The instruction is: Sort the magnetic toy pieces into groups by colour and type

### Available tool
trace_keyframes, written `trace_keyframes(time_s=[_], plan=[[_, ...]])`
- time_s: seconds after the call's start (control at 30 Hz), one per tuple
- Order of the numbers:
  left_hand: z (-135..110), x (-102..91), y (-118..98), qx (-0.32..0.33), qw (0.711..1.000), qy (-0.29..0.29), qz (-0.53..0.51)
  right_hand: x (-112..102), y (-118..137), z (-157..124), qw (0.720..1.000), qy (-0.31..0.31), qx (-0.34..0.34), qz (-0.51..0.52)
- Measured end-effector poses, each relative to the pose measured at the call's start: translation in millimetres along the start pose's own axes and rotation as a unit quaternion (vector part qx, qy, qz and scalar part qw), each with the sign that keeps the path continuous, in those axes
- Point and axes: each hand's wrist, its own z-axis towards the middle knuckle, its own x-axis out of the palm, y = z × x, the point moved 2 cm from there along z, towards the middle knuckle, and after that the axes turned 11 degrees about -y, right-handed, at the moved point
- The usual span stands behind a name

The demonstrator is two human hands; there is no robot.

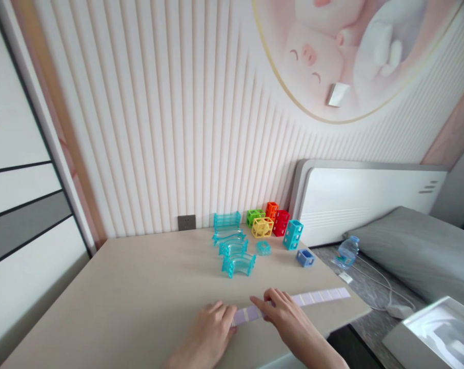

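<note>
A long lilac strip (321,297) with pale crosswise bands lies slantwise along the front of the table (155,287). My left hand (212,328) is closed at its left end, thumb and fingers against the strip. Around its middle, my right hand (283,315) has bent fingers on the far edge and the thumb nearer me; its grip is partly hidden. Beyond my hands stand several clear turquoise track pieces (239,264) in a row, with a small turquoise ring (263,248) to their right.
Openwork blocks stand at the back right: yellow (262,227), green (254,216), orange (271,210), red (281,223), turquoise (293,234) and blue (305,258). Right of the table are a plastic bottle (347,253), a white cable, a grey pillow (412,251) and an open white box (439,333).
</note>
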Motion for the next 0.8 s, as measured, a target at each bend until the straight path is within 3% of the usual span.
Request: trace_keyframes(time_s=[0.13, 0.37, 0.6, 0.8], plan=[[11, 8.3, 4, 0.008, 0.999, -0.027, 0.021, 9, -17, 3, 0.999, 0.012, 0.049, 0.019], [15, 11.0, 13, -0.009, 0.999, -0.015, 0.044, 13, -41, -3, 0.988, 0.029, 0.109, 0.106], [-1, -11.7, 43, 0.002, 1.0, -0.022, -0.013, 12, -88, -50, 0.977, -0.06, 0.204, 0.009], [-3, -8.9, 66, 0.026, 0.998, -0.047, -0.015, 24, -111, -77, 0.951, -0.088, 0.292, -0.041]])
